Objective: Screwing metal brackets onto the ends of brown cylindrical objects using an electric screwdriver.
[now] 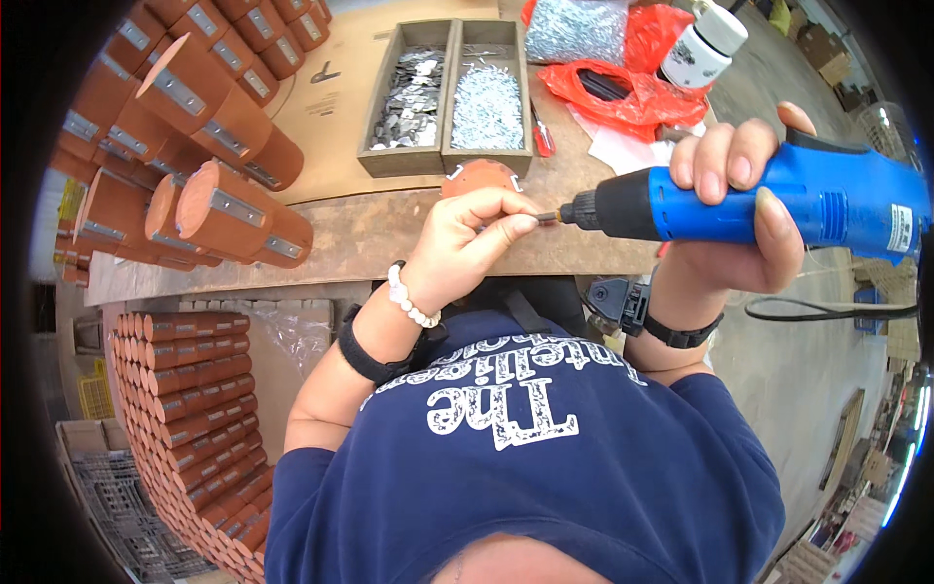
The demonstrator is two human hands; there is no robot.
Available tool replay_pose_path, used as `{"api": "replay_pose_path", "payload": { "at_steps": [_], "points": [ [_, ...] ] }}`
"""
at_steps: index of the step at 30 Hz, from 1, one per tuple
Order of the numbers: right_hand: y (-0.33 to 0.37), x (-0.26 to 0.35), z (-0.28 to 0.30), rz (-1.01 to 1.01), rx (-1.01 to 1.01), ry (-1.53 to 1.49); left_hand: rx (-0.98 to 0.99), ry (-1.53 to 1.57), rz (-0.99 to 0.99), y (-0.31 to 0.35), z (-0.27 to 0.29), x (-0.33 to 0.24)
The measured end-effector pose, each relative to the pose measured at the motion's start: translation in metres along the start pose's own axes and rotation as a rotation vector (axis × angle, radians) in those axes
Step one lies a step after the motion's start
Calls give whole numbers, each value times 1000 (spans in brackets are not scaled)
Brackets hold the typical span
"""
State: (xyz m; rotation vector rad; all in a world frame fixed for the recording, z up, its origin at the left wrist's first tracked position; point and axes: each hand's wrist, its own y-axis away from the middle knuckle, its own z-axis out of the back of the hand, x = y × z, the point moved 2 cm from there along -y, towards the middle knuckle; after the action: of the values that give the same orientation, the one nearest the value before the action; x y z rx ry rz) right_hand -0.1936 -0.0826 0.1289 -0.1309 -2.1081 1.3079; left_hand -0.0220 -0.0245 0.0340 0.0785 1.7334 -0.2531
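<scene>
My right hand (744, 190) is wrapped round a blue electric screwdriver (827, 209) with a black nose, held level and pointing left. My left hand (472, 238) is closed, thumb and forefinger pinching the tip of the screwdriver bit (550, 218). Any small screw between those fingers is hidden. Just behind the left hand stands a reddish-brown cylinder (482, 177) with small metal pieces at its rim, partly covered by the hand. Beyond it are two joined wooden trays: the left tray (377, 117) has flat metal plates (411, 102), the right tray (520, 127) has small silvery screws (486, 109).
Reddish-brown cylinders with metal strips (233, 209) crowd the table's left side. More cylinders (195, 409) are stacked below at left. A red-handled screwdriver (543, 139), red plastic bags (623, 107), a bag of metal parts (576, 31) and a white bottle (702, 49) lie at the back right.
</scene>
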Motion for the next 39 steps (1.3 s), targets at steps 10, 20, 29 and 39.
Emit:
{"api": "replay_pose_path", "payload": {
  "at_steps": [10, 20, 29, 39],
  "points": [
    [4, 1, 19, 98, -129, 79, -405, -750, -199, 1, 33, 2],
    [7, 2, 22, 40, -211, 99, -231, -993, -168, -17, 37, 11],
    [10, 1, 32, 65, -251, 67, 456, -993, -101, -44, 71, -16],
    [8, 9, 30, 65, -263, 98, -140, -1264, 188, -127, 176, 17]
  ]
}}
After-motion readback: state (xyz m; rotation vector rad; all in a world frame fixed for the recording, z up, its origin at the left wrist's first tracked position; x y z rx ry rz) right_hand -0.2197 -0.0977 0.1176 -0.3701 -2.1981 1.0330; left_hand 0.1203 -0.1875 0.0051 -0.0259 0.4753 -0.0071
